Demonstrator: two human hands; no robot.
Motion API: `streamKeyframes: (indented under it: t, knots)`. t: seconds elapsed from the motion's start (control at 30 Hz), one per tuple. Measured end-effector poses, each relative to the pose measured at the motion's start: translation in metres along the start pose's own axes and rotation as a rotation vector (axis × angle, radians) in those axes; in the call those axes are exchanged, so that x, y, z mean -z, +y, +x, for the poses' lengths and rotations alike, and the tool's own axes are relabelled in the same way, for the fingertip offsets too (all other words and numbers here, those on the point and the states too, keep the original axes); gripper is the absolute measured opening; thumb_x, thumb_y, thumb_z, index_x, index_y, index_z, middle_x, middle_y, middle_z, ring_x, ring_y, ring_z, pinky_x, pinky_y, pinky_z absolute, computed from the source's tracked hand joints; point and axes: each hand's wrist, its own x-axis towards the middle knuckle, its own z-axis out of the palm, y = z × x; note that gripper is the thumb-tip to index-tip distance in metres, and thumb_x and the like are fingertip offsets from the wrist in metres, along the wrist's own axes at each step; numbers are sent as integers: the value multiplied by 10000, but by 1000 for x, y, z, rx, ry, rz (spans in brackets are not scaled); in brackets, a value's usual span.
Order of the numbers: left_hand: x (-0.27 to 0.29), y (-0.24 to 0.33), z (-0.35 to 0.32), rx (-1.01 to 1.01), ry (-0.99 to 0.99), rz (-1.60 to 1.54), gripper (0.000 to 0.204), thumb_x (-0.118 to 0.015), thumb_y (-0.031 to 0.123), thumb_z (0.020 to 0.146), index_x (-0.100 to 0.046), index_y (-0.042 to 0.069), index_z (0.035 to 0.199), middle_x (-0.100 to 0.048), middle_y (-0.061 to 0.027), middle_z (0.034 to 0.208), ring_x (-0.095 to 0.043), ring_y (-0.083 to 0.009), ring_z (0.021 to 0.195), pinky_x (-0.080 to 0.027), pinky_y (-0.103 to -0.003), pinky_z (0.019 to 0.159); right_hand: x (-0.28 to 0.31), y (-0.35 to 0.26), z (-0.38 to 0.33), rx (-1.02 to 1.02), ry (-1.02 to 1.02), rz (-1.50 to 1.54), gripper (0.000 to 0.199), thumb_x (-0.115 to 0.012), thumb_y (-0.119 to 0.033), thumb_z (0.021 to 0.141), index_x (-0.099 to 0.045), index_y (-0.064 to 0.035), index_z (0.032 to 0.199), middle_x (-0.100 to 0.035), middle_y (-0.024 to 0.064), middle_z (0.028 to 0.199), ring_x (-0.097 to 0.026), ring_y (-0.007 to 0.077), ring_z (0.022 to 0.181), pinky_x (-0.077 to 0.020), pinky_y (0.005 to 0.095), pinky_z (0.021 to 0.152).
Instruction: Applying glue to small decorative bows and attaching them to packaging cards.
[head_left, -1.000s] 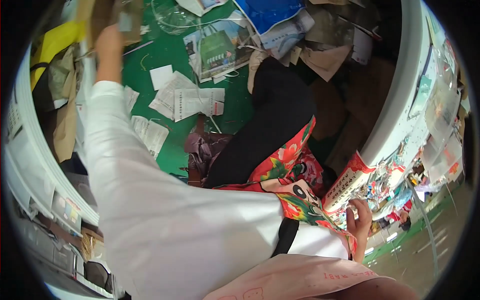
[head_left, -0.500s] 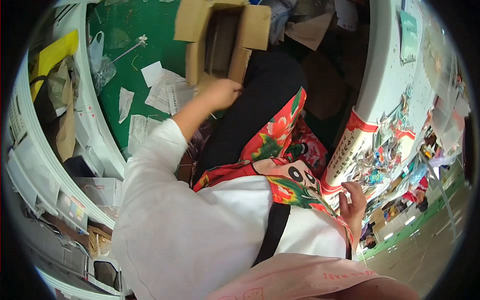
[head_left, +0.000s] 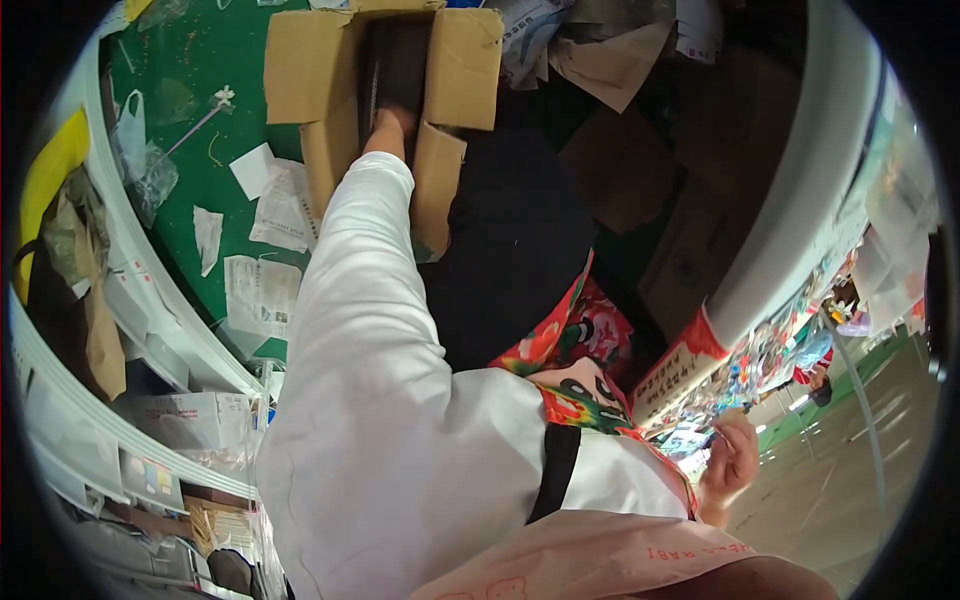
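Note:
My left arm, in a white sleeve, stretches forward into an open brown cardboard box (head_left: pixel 300 70) that lies on the green floor. My left hand (head_left: pixel 388 125) is inside the box's dark opening between the flaps, and its fingers are hidden there. Low on the right, my right hand (head_left: pixel 730 460) is curled around the lower end of a long red and white printed carton (head_left: pixel 680 372). A bright red flowered cloth (head_left: pixel 575 340) hangs in front of my body over dark clothing.
Loose white papers (head_left: pixel 262 292) and a clear plastic bag (head_left: pixel 140 150) are scattered on the green floor (head_left: pixel 190 60) to the left. A curved white counter edge (head_left: pixel 150 300) runs along the left, with boxes under it. More crumpled cardboard (head_left: pixel 600 55) lies beyond the box.
My left hand went from raised at the far left to the box flap, and is now deep inside the box. The box sits closer and more central. My right hand stays low.

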Motion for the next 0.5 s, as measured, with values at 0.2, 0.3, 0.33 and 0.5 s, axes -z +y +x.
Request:
streamKeyframes:
  t: [0.2, 0.3, 0.33, 0.5]
  knots:
    - [3, -54, 67, 48, -8, 160, 257, -524, 150, 878, -694, -6, 991, -693, -185, 996, -666, -280, 888, -534, -395, 722, 26, -6, 52, -61, -55, -88, 233, -541, 30, 856, -605, 7, 1079, -626, 154, 1020, -560, 240, 892, -462, 335, 828]
    - [-2, -78, 80, 70, -4, 254, 257, -527, 151, 872, -694, -8, 985, -694, -193, 993, -667, -301, 886, -537, -405, 726, 33, 1, 69, -64, -88, -124, 237, -548, 19, 867, -599, 4, 1098, -621, 154, 1022, -560, 240, 901, -466, 331, 829]
    - [-2, -81, 89, 75, -1, 286, 257, -527, 151, 870, -694, -9, 983, -694, -195, 992, -667, -308, 885, -538, -408, 727, 32, 1, 73, -66, -90, -146, 237, -551, 16, 868, -600, 3, 1100, -621, 153, 1018, -561, 240, 904, -467, 329, 827]
    - [-1, -103, 107, 72, 21, 441, 257, -532, 151, 861, -695, -13, 973, -695, -208, 988, -667, -342, 883, -542, -424, 735, 26, -1, 89, -44, -56, -109, 186, -556, 14, 872, -612, 3, 1049, -617, 148, 1012, -556, 231, 883, -462, 310, 808]
